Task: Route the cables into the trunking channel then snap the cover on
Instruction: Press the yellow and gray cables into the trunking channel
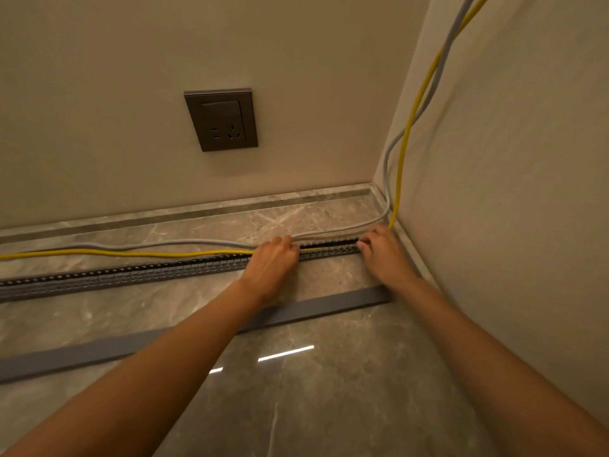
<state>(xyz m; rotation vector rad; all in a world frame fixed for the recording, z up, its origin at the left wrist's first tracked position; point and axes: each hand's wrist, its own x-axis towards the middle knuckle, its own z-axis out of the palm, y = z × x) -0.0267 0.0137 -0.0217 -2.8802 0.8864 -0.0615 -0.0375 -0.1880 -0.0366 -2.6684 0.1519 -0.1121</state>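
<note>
The floor (329, 407) is polished veined stone, glossy enough to mirror a streak of light. The trunking channel (131, 275) and its cover (329, 306) look like matt grey plastic, the cover smooth. The yellow cable (131, 253) and grey cable (164, 243) have smooth sheaths, the walls (99, 94) are matt and faintly grainy, and the socket plate (221, 119) is dark with a satin sheen

Honestly can't make out any readable text, brand or number anywhere here, not even on the grey wall socket (221, 119).
</note>
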